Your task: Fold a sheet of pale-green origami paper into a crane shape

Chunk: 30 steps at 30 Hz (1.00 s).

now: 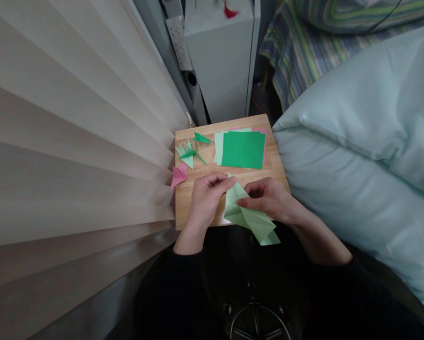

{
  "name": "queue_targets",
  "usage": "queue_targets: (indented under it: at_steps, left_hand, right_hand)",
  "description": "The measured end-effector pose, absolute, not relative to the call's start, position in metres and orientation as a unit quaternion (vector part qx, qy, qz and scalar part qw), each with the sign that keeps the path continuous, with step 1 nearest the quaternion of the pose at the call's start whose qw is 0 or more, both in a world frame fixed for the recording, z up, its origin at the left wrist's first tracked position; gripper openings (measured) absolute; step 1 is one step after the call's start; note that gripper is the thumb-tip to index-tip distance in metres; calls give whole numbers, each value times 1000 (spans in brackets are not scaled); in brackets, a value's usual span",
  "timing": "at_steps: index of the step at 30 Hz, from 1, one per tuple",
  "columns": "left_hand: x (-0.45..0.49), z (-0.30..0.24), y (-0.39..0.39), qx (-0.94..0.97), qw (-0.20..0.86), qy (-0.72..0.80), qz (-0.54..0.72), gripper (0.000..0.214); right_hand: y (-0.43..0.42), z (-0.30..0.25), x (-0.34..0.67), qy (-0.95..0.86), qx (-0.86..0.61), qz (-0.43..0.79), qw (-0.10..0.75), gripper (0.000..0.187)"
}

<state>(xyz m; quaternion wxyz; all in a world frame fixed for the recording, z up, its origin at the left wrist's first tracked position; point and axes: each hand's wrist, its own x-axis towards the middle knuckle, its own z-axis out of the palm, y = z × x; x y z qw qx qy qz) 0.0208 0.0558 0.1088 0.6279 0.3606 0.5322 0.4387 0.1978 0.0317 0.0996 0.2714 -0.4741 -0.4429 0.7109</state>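
A pale green sheet of origami paper (pixel 252 217), partly folded with creases and loose flaps, is held over the near edge of the small wooden table (pixel 201 182). My left hand (pixel 208 191) pinches its upper corner between thumb and fingers. On the paper's right side, my right hand (pixel 268 198) is closed, its thumb pressed on a fold near the middle. The paper's lower end sticks out past the table's edge. Beyond my hands lies a stack of square paper (pixel 243 150), dark green on top with pale green and pink sheets showing beneath.
At the table's left stand folded green paper figures (pixel 186 155) and a pink one (pixel 178 176). A pleated curtain (pixel 126 189) borders the left side, a light blue duvet (pixel 339 156) the right. Behind the table is a pale cabinet (pixel 220 71).
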Motion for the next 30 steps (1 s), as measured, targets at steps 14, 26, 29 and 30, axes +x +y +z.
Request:
queue_targets:
  at_steps: [14,26,29,30]
  left_hand:
    - [22,108,55,391,630,503,445,19]
    - [25,106,55,382,605,509,479,16]
    - [27,107,54,379,607,506,481,17]
    - [27,107,54,375,611,504,482,17]
  right_hand:
    - [33,105,192,-448,-464,684,341,24]
    - [32,104,193,-467,-491,658,327,27]
    - [33,105,194,-479,-497,647,323,26]
    - [33,106,194,-483,-499,643,323,25]
